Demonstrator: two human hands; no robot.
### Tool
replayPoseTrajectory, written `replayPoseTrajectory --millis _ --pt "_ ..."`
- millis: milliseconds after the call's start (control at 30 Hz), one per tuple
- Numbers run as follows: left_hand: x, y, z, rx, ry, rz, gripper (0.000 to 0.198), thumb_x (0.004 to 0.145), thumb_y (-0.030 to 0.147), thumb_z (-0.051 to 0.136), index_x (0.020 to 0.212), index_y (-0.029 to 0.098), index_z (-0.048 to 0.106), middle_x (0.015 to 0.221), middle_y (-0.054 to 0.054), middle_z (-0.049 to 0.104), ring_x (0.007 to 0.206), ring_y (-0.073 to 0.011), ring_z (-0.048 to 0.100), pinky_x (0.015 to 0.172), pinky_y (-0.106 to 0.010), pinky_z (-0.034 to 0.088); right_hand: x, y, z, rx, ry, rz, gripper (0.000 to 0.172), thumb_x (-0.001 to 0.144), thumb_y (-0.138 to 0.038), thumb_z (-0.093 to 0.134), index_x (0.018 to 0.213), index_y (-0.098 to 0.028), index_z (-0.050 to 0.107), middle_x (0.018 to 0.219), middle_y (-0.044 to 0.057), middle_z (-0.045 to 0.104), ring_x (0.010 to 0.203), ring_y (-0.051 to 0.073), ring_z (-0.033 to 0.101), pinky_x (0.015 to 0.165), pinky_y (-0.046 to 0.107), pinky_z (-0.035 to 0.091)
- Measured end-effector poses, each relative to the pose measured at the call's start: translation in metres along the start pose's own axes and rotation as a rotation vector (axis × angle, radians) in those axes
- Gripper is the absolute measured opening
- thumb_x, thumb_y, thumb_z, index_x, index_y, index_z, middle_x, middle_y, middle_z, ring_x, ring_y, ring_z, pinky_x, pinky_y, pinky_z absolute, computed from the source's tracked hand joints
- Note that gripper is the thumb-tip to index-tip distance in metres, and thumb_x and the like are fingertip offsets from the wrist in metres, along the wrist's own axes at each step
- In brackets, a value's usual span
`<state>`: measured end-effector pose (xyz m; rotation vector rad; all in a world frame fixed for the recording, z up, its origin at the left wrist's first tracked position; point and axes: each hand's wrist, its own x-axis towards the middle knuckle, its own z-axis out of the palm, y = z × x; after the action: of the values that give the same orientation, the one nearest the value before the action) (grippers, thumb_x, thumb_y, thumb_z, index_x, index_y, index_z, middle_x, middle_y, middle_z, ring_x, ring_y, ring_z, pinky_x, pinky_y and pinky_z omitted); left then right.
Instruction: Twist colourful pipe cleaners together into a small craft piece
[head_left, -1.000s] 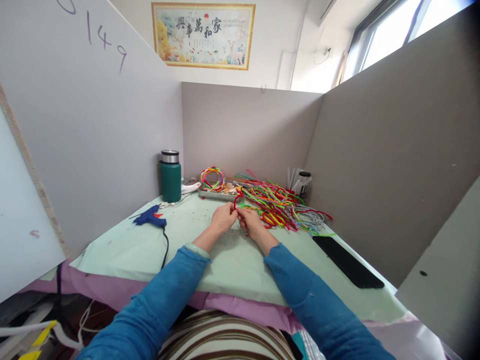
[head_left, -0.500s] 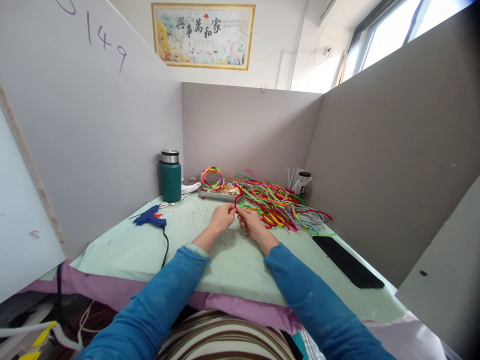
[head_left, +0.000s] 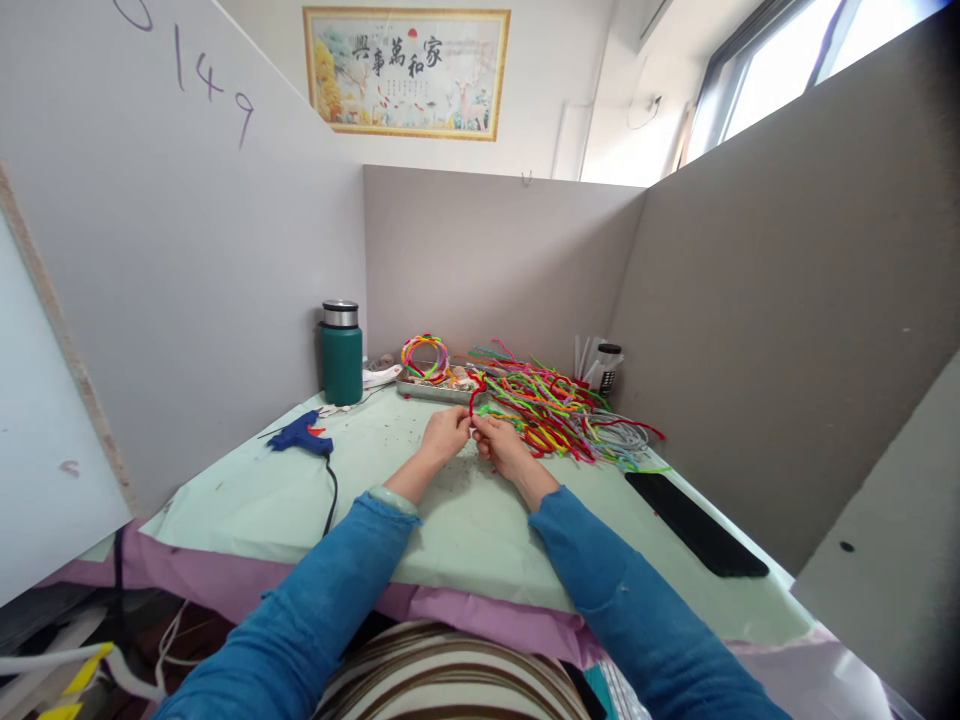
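Note:
Between my fingertips stands a red pipe cleaner, its upper part rising bent above my hands. My left hand pinches it from the left, and my right hand closes on it from the right, the fingers curled inward. Both hands meet over the middle of the table, and the lower end of the pipe cleaner is hidden by them. Just behind lies a big tangled pile of colourful pipe cleaners. A metal tray beyond my left hand holds small bits, with a ring of coloured pipe cleaners on it.
A blue glue gun with a black cord lies to the left, in front of a green bottle. At the right edge rests a flat black phone-like slab. Grey partitions enclose the pale green table cover.
Hardly anything differs. The fingers of my right hand have shifted very slightly on the red pipe cleaner; both arms stay in place.

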<state>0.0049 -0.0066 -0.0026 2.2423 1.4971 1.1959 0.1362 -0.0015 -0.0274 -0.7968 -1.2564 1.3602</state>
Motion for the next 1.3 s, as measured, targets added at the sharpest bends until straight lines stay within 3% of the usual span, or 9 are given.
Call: replayPoseTrajectory --millis 733,1300 --pt "-0.0008 0.0027 -0.0006 -0.092 -0.056 -0.01 0.026 0.083 0.021 0.035 0.083 0.017 0.061 0.067 -0.001 0.065 0.062 -0.0117 0.055 0.062 -0.022 0.039 0.0036 0.0017 -0.0023 0.042 -0.057 0.004 0.034 0.065 -0.043 0.069 0.065 -0.017 0.048 0.054 -0.004 0.05 0.038 0.003 0.033 0.038 0.019 0.02" --pt "-0.0023 0.0022 0.0005 0.022 -0.05 -0.019 0.026 0.086 0.023 0.035 0.085 0.016 0.061 0.067 -0.003 0.065 0.064 -0.0129 0.057 0.064 -0.022 0.039 0.0036 0.0025 -0.0007 0.028 -0.012 0.001 0.03 0.063 -0.039 0.069 0.066 -0.018 0.047 0.054 -0.006 0.045 0.039 0.004 0.034 0.037 0.019 0.021"
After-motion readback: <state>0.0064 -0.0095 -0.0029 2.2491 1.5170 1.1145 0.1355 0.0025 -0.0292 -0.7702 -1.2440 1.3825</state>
